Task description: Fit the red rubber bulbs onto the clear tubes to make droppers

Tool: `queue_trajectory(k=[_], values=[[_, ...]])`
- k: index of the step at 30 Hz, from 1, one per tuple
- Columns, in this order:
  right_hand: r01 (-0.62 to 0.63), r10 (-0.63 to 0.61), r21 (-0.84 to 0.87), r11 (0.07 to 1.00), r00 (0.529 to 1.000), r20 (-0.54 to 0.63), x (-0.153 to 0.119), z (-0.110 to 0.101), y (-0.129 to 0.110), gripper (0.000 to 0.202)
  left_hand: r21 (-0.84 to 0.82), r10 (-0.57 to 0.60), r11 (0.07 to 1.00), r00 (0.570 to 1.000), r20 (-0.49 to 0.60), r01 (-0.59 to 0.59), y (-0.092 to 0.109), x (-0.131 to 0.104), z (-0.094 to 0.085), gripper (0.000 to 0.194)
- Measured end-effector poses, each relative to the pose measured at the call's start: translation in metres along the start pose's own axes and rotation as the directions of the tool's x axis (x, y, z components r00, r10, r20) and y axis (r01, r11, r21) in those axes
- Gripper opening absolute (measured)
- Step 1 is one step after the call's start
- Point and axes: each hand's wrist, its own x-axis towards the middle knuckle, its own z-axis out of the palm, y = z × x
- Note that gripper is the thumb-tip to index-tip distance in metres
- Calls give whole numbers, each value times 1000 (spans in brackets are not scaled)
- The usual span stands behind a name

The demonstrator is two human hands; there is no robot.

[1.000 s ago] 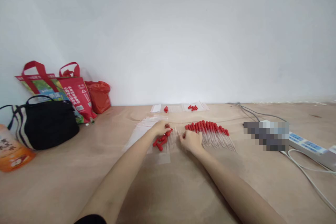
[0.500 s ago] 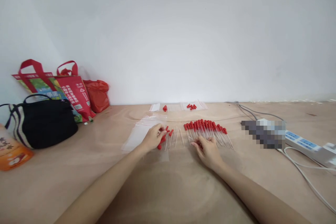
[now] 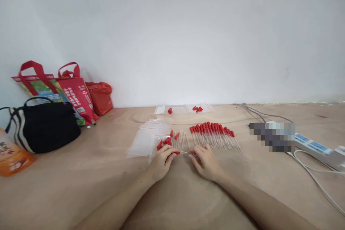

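Between my hands, a red rubber bulb meets the end of a thin clear tube. My left hand pinches the bulb, and my right hand grips the tube from the other side. Just beyond my left hand lie loose red bulbs on clear plastic, beside several bare tubes. A fanned row of tubes with red bulbs on their far ends lies beyond my right hand.
Flat clear plastic bags lie left of the bulbs. More bags with red bulbs are by the wall. A black bag and red bags stand at left; a power strip with cables lies at right.
My left hand has moved nearer and to the right, now with a bulb. My right hand has shifted left with the tube. The two pieces now meet.
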Motion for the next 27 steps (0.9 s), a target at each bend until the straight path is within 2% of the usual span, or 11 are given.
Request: queue_trajectory(k=[7, 14, 20, 27], values=[[-6, 2, 65, 998, 998, 58, 3, 1, -4, 12, -27, -22, 999, 1000, 9, 22, 4, -1, -1, 18], [33, -44, 106, 994, 994, 96, 3, 0, 0, 17, -45, -20, 999, 997, 75, 24, 5, -2, 0, 22], [106, -109, 36, 994, 990, 94, 3, -3, 2, 20, -6, 35, 999, 989, 142, -34, 7, -4, 0, 25], [134, -132, -44, 990, 990, 49, 2, 0, -3, 23, 129, 85, 987, 990, 110, -99, 10, -5, 2, 25]])
